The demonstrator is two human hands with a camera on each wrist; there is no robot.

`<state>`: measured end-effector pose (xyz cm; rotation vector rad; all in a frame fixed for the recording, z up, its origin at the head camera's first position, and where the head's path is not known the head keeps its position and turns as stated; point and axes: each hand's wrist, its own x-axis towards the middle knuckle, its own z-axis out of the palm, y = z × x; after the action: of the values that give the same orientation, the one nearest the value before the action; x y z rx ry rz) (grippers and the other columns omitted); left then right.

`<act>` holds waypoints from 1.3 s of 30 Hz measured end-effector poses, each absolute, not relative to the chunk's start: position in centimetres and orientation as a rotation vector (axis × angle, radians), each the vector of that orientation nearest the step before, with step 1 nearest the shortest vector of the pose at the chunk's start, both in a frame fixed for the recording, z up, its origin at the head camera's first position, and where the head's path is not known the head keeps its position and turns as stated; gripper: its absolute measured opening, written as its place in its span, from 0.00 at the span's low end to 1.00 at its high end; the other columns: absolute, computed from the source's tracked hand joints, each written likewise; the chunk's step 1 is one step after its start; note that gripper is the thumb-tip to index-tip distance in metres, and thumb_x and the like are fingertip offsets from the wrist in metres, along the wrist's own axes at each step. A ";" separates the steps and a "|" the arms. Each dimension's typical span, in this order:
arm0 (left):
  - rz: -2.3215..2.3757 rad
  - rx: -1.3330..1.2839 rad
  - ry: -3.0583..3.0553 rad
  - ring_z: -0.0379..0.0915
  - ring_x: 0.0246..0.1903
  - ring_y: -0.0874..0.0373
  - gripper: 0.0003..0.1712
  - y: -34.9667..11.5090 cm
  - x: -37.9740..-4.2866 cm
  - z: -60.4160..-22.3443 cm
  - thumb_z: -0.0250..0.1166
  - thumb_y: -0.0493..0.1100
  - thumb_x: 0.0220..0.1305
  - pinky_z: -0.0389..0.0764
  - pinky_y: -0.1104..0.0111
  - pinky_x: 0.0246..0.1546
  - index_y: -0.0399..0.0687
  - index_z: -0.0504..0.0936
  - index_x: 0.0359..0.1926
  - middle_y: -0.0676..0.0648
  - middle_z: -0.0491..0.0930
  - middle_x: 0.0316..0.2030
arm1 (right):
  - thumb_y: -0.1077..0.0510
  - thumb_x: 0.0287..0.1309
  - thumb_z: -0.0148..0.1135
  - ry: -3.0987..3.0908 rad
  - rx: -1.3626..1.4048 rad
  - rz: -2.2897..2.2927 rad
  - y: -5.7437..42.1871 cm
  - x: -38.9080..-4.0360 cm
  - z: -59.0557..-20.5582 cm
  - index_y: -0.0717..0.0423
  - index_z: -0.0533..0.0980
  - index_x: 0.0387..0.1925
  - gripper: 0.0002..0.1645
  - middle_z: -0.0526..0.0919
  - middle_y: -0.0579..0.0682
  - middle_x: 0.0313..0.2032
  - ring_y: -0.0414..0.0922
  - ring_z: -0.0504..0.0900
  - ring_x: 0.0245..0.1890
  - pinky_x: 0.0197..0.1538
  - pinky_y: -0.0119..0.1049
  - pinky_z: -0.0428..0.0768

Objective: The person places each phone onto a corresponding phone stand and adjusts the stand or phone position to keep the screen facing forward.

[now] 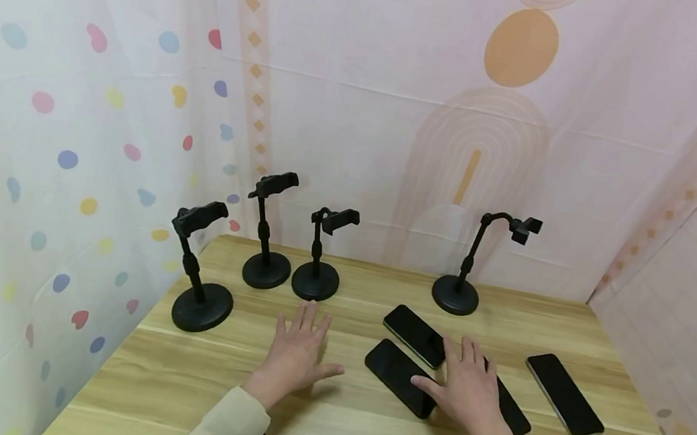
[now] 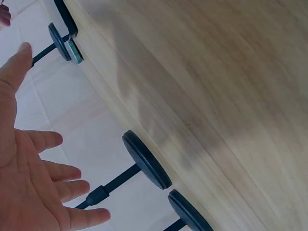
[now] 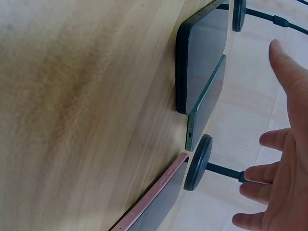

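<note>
My left hand [image 1: 291,360] hovers over the wooden table with its fingers spread, holding nothing. Just beyond its fingertips stands a short black phone stand [image 1: 315,281]. My right hand [image 1: 470,393] is held, fingers extended, above the smartphones and partly hides some of them. Near its thumb lies a black phone [image 1: 397,375]; behind that is a second phone [image 1: 414,332], whose edge looks green in the right wrist view. A third phone [image 1: 512,410] shows partly under the hand, and a pink-edged phone [image 3: 154,202] appears in the right wrist view. None of them is gripped.
Farther right lies another phone [image 1: 564,395]. Two more black stands, one at the left front [image 1: 201,307] and one behind it [image 1: 266,270], stand on the left; another stand [image 1: 455,295] is at the back right. Patterned curtains [image 1: 345,132] enclose the table.
</note>
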<state>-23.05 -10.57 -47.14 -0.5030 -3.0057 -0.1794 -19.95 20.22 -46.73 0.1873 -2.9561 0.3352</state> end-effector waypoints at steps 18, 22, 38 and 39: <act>-0.211 -0.564 -2.947 0.63 0.65 0.35 0.46 -10.3 -23.3 -46.3 0.70 0.66 0.57 0.69 0.39 0.56 0.42 0.71 0.67 0.32 0.65 0.67 | 0.30 0.52 0.67 -2.948 0.225 0.316 20.2 -20.0 -45.9 0.64 0.73 0.63 0.50 0.76 0.68 0.57 0.66 0.75 0.56 0.54 0.63 0.72; -0.237 -0.565 -2.967 0.71 0.58 0.36 0.43 -10.2 -23.4 -45.9 0.70 0.64 0.58 0.75 0.43 0.50 0.41 0.73 0.65 0.33 0.72 0.62 | 0.28 0.52 0.66 -2.986 0.228 0.287 20.1 -20.1 -45.6 0.64 0.76 0.60 0.49 0.79 0.67 0.54 0.64 0.78 0.52 0.50 0.59 0.76; -0.320 -0.546 -3.091 0.81 0.46 0.44 0.32 -10.6 -24.5 -44.8 0.73 0.57 0.57 0.80 0.51 0.42 0.40 0.81 0.55 0.40 0.84 0.47 | 0.34 0.49 0.72 -3.165 0.206 0.313 19.8 -19.9 -44.6 0.63 0.80 0.52 0.42 0.83 0.61 0.48 0.60 0.82 0.45 0.44 0.55 0.79; -0.322 -0.550 -3.088 0.81 0.45 0.44 0.32 -10.5 -24.7 -44.8 0.73 0.57 0.57 0.81 0.51 0.41 0.40 0.81 0.54 0.41 0.84 0.46 | 0.34 0.49 0.72 -3.169 0.205 0.305 20.0 -19.9 -44.5 0.63 0.80 0.52 0.41 0.83 0.61 0.48 0.60 0.82 0.46 0.45 0.55 0.79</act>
<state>-24.69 -10.45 -44.83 -0.5498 -3.0882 -0.3216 -19.94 19.97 -44.53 0.2050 -3.1692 0.3046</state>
